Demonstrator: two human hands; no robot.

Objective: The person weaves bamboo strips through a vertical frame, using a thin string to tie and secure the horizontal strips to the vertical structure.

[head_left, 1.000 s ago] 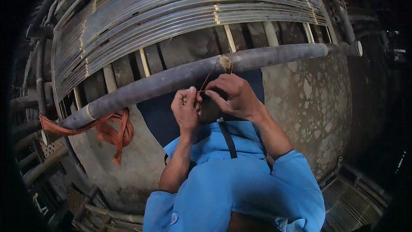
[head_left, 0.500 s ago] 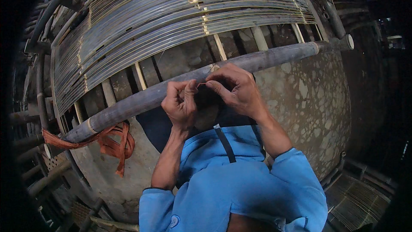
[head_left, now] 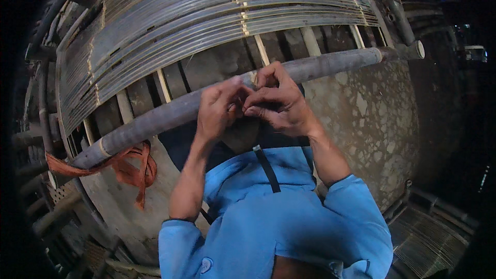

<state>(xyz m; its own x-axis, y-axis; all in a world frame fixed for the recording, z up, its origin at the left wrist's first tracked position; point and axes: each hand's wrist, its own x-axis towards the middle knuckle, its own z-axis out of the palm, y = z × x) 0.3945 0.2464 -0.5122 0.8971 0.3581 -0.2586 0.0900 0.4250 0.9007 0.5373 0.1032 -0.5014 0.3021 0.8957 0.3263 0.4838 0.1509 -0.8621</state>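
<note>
My left hand and my right hand meet in front of me, fingertips close together, just on the near side of a thick bamboo pole. Pinched between the fingers of both is a thin reddish strand, mostly hidden by the fingers. Beyond the pole lies a slatted bamboo platform, its thin strips bound across by pale lashings. A bundle of orange-red strands is draped over the pole's left end and hangs down in a loop.
Pale crosspieces run from the platform to the pole. Stony ground spreads to the right. Another slatted bamboo surface stands at the lower right, and more bamboo poles crowd the left side.
My hands have drawn closer together, and the short length of strand that showed between them is now almost covered. My left fingers have turned inward over it. The view has shifted slightly.
</note>
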